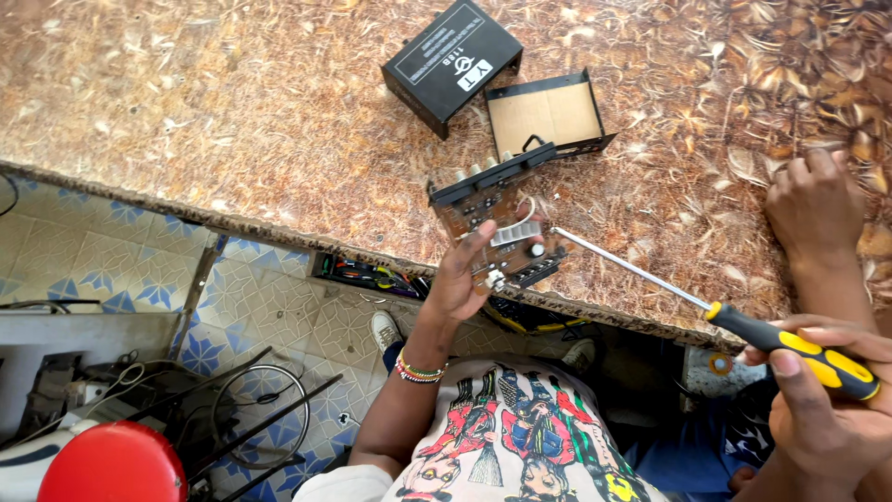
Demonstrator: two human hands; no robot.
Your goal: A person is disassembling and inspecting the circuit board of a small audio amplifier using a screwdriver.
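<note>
My left hand (462,279), with a beaded bracelet on its wrist, grips a brown circuit board (497,228) with a black front panel and knobs, held tilted over the table edge. My right hand (822,409) at the lower right holds the yellow and black handle of a long screwdriver (799,349). Its metal shaft reaches left and the tip meets the board's right edge. A black metal cover (452,63) and an open black case base (548,113) lie on the patterned brown table (232,112) behind the board.
Another person's hand (816,204) rests on the table at the right. Below the table edge is a tiled floor (111,251) with wires and tools. A red round object (111,465) and metal rods sit at the lower left.
</note>
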